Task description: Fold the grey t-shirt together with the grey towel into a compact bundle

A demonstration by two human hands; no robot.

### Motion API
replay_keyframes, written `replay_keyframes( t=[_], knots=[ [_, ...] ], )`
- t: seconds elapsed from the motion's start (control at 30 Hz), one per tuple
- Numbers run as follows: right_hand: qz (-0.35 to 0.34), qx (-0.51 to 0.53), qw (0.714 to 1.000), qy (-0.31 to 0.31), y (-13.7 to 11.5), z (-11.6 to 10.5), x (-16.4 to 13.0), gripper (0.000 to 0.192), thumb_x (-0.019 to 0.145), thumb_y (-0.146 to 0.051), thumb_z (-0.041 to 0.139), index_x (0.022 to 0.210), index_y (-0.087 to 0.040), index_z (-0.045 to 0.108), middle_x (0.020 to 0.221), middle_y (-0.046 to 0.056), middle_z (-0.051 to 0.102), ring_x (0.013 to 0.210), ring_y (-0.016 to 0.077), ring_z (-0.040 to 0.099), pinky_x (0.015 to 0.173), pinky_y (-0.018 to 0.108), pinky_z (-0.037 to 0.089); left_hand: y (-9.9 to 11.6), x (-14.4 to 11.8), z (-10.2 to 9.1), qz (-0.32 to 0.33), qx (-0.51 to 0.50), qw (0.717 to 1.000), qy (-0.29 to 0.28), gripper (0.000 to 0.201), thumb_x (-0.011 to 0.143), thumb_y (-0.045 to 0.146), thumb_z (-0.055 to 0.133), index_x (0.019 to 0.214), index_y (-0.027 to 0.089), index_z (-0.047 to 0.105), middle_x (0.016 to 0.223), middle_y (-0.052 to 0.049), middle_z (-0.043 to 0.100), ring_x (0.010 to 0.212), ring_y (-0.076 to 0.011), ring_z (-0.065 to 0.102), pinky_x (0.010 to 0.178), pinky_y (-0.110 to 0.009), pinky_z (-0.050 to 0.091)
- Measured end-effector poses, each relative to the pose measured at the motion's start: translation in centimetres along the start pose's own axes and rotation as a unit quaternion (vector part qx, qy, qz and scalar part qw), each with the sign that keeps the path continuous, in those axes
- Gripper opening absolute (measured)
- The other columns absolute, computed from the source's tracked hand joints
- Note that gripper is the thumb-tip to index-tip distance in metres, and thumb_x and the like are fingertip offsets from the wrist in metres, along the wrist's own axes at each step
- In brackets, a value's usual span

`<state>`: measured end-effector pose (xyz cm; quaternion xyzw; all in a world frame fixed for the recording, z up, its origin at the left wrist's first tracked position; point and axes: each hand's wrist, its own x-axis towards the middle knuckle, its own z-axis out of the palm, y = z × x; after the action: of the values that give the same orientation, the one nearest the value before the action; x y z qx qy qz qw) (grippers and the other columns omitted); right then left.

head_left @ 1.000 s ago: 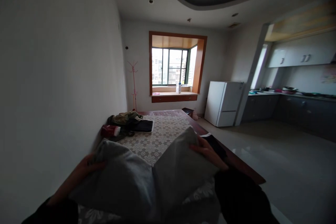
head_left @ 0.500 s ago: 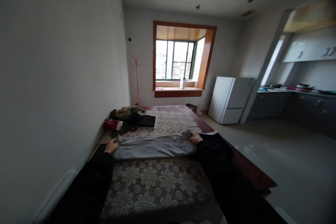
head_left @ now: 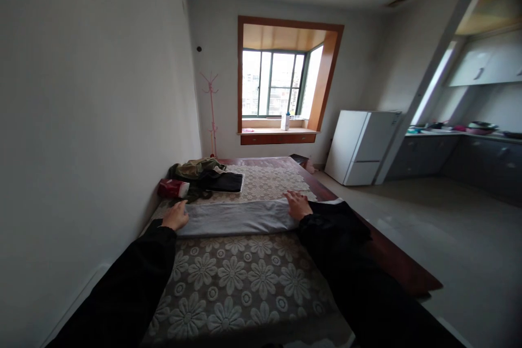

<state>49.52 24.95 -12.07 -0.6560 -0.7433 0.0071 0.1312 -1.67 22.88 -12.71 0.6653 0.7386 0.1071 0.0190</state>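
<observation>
A light grey folded cloth (head_left: pixel 238 217) lies as a long flat strip across the flowered tablecloth (head_left: pixel 230 277), with a few soft creases. My left hand (head_left: pixel 176 215) rests at its left end, fingers loosely extended and touching the edge. At the right end, my right hand (head_left: pixel 298 205) lies on the fabric with its fingers spread. Both arms wear black sleeves. Dark fabric with a pale edge (head_left: pixel 340 212) lies just beyond my right wrist, partly covered by the sleeve.
Dark and olive clothes (head_left: pixel 199 169) are heaped at the far left of the table, beside a red packet (head_left: pixel 171 188). A white wall (head_left: pixel 101 119) runs close along the left. Reddish wood (head_left: pixel 411 266) shows at the table's right edge. A white fridge (head_left: pixel 359 147) stands beyond.
Both hands have let go of the pinched ends of the grey cloth and now rest on it. The raised right corner has come down, and the strip looks flatter. The view has tilted slightly downward.
</observation>
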Motion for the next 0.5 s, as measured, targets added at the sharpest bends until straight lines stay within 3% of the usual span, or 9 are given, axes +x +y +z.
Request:
replay_keyframes(
  t=[0.1,0.27,0.37,0.5],
  knots=[
    [-0.044,-0.027,0.998,-0.033,-1.1,1.2,1.0,0.052,0.089,-0.015,0.050,0.140,-0.024,0.056,0.149,0.010,0.051,0.139,0.0264,0.040,0.117,0.042,0.020,1.1,1.2,1.1,0.018,-0.011,1.000,-0.014,0.048,0.094,0.045,0.060,0.135,0.021,0.054,0.142,-0.010,0.055,0.124,-0.0276,0.056,0.104,-0.054,0.047],
    [-0.024,-0.070,0.994,-0.075,-1.3,3.4,1.8,0.052,0.099,-0.034,0.042,0.149,-0.022,0.046,0.157,0.013,0.042,0.144,0.0338,0.033,0.116,0.057,0.018,2.2,1.4,3.7,-0.005,-0.005,0.999,-0.035,0.054,0.097,0.046,0.050,0.146,0.023,0.044,0.157,-0.013,0.041,0.143,-0.0336,0.038,0.116,-0.063,0.030],
    [-0.014,-0.082,0.992,-0.099,-0.9,4.2,2.1,0.050,0.100,-0.037,0.042,0.148,-0.025,0.047,0.156,0.013,0.043,0.144,0.0338,0.034,0.115,0.059,0.021,2.1,1.1,4.6,-0.009,0.003,0.999,-0.040,0.052,0.100,0.039,0.040,0.150,0.023,0.039,0.161,-0.013,0.037,0.151,-0.0335,0.025,0.118,-0.062,0.021],
    [0.016,-0.079,0.990,-0.113,-0.3,3.6,3.5,0.047,0.100,-0.047,0.050,0.140,-0.023,0.054,0.147,0.012,0.052,0.133,0.0307,0.048,0.111,0.057,0.032,1.8,1.5,3.6,0.001,0.017,0.999,-0.027,0.052,0.096,0.047,0.052,0.142,0.023,0.049,0.151,-0.011,0.048,0.141,-0.0313,0.041,0.117,-0.061,0.026]
  ],
)
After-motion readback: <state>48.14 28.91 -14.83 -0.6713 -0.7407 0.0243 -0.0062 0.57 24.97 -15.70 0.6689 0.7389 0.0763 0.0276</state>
